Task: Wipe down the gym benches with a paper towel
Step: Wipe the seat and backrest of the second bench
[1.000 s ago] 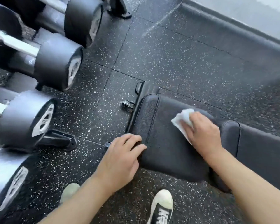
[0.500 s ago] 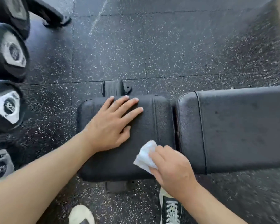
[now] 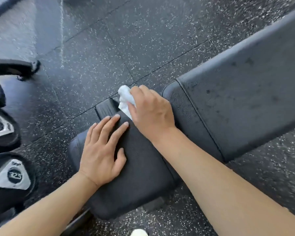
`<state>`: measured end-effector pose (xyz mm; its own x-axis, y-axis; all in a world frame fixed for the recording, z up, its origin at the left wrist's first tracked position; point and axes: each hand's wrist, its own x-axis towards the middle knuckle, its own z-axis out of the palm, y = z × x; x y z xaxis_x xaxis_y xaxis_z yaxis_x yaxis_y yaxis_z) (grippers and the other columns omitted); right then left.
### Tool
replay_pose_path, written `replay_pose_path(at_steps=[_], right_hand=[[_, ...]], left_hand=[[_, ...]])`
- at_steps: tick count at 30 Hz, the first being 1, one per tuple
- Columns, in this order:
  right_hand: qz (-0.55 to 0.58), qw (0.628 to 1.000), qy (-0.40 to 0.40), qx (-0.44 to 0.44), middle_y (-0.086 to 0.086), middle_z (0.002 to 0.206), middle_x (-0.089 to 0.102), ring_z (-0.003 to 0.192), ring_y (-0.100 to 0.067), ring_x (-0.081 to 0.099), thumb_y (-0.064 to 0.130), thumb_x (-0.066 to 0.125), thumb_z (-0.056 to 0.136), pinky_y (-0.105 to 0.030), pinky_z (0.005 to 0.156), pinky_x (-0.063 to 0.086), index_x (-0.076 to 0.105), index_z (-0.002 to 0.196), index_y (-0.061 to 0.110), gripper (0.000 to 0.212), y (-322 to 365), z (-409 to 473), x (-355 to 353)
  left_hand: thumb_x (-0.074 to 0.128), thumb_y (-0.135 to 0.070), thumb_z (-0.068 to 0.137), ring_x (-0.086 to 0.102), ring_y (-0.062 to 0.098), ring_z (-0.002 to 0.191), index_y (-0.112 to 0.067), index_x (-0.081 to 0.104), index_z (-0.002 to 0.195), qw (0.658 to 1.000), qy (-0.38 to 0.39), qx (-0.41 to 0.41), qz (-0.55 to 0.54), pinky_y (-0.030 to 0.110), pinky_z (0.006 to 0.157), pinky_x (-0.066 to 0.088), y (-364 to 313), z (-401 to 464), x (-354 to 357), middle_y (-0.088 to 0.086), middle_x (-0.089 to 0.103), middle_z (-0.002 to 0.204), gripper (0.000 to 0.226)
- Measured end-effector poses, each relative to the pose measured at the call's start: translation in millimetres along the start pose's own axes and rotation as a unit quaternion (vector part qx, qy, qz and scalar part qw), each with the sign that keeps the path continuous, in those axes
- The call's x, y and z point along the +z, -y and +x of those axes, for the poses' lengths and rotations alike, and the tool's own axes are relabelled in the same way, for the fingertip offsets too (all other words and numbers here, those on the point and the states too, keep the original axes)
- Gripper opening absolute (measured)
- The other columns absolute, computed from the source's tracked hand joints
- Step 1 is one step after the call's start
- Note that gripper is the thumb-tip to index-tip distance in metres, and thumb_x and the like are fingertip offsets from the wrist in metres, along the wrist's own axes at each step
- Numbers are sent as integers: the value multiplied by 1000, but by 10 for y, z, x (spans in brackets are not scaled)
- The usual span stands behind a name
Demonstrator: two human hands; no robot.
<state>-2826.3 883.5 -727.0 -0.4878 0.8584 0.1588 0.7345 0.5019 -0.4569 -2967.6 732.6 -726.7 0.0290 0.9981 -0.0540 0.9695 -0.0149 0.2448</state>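
A black padded gym bench lies below me: a short seat pad (image 3: 140,174) in the middle and a longer back pad (image 3: 245,92) running up to the right. My right hand (image 3: 152,113) is shut on a crumpled white paper towel (image 3: 125,99) and presses it at the far edge of the seat pad. My left hand (image 3: 102,150) lies flat on the seat pad's left part, fingers spread, holding nothing. The two hands are close together, fingertips nearly touching the towel.
Black dumbbell ends (image 3: 12,174) with silver number plates sit on a rack at the left edge. The rack's foot (image 3: 15,67) stands on the speckled black rubber floor (image 3: 126,40). A bench frame bracket (image 3: 106,109) sticks out beyond the seat pad. A white shoe tip (image 3: 140,233) shows at the bottom.
My right hand has swept the paper towel from the near edge of the seat pad to its far edge. My left hand stays flat on the pad. The view has rotated.
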Motion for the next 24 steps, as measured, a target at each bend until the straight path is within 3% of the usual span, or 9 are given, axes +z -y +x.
replay_pose_path(at_steps=[6, 10, 12, 15, 20, 22, 24], right_hand=[[28, 997, -60, 38, 5, 104, 63, 83, -23, 61, 32, 68, 92, -36, 59, 49, 60, 112, 22, 24, -134, -893, -174], [8, 987, -106, 124, 7, 97, 53, 81, -21, 53, 33, 61, 92, -35, 61, 45, 55, 106, 22, 19, -94, -1773, -222], [54, 971, -122, 199, 5, 98, 50, 85, -22, 52, 37, 55, 97, -35, 66, 42, 52, 107, 20, 21, 8, -2181, -167], [194, 921, -163, 297, 7, 100, 48, 86, -20, 54, 44, 48, 101, -34, 70, 43, 48, 112, 21, 25, 242, -2483, -72], [220, 869, -273, 348, 6, 96, 54, 84, -8, 50, 35, 54, 100, -23, 72, 37, 51, 106, 18, 19, 136, -2255, 31], [251, 805, -324, 428, 14, 87, 54, 76, 1, 49, 42, 54, 100, -21, 69, 37, 46, 99, 28, 16, 75, -2208, 147], [299, 722, -381, 494, 18, 90, 60, 82, 3, 56, 48, 52, 101, -25, 75, 43, 49, 103, 31, 18, 137, -2178, 281]], left_hand=[[50, -34, 89, 37, 37, 148, -19, 48, 154, 1000, -12, 5, -10, 60, 120, 31, -1, 0, -14, 8, 39, 163, 67], [49, -35, 90, 37, 35, 149, -24, 47, 155, 1000, -20, -2, -21, 57, 121, 30, -23, -34, -6, 5, 39, 164, 66], [49, -35, 90, 36, 34, 149, -26, 46, 156, 1000, -17, -4, -23, 56, 123, 28, -35, -48, -21, 3, 38, 165, 66], [48, -35, 91, 37, 33, 148, -26, 44, 157, 1000, -19, -3, -19, 55, 124, 28, -60, -74, -22, 2, 38, 165, 66], [47, -35, 91, 38, 31, 147, -27, 45, 155, 999, -40, 0, -18, 53, 124, 28, -40, -64, 6, 0, 40, 163, 64], [46, -34, 91, 39, 31, 146, -28, 45, 155, 999, -42, -6, -14, 53, 124, 28, -23, -67, 39, 1, 40, 162, 64], [45, -34, 91, 39, 31, 145, -28, 44, 154, 999, -45, -5, -9, 52, 123, 29, -13, -84, 65, 1, 39, 162, 63]])
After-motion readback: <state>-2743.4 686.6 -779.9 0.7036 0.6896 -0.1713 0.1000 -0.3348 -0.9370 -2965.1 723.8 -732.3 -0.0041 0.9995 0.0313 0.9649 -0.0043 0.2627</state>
